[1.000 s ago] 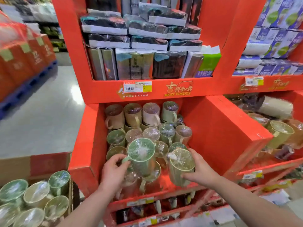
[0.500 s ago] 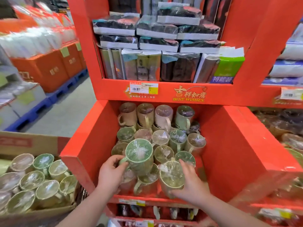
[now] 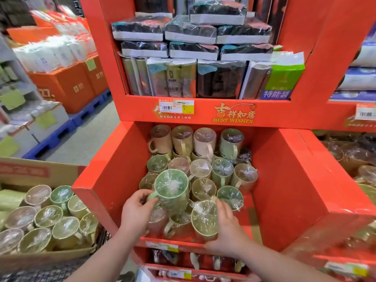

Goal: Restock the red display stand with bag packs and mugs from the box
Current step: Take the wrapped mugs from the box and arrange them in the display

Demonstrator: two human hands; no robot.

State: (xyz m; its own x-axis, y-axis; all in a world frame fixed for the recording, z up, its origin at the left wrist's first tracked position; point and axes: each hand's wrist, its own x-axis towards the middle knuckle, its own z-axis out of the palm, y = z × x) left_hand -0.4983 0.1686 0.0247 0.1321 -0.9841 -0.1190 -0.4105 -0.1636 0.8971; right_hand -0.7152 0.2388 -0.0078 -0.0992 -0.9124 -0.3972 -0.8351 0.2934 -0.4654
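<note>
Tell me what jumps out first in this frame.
The red display stand fills the centre, its lower bin packed with wrapped mugs, bag packs stacked above. In front, the left hand grips a green mug by its handle; the right hand holds a yellowish mug. A cardboard box of more mugs sits lower left.

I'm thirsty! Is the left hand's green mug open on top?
Shut: clear wrap covers the mouth of the green mug in the left hand.
</note>
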